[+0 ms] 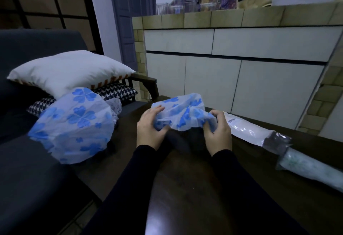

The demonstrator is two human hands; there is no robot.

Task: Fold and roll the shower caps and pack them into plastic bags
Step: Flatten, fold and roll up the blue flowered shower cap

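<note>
Blue-flowered shower cap (182, 113) is bunched between your left hand (151, 129) and right hand (216, 130), both gripping it above the dark bench (194, 188); more caps (74, 125) lie left.

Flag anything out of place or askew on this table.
Nothing looks damaged or spilled. One puffed shower cap overhangs the table's left edge toward the sofa, so it might slip off.

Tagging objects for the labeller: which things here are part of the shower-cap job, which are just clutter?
Job:
- white plastic shower cap with blue flowers, gripped by left hand and right hand
- second blue-flowered shower cap, left of the dark table
- clear plastic bags, right

Clutter:
- white pillow
- houndstooth cushion
- glass jars on counter
</note>
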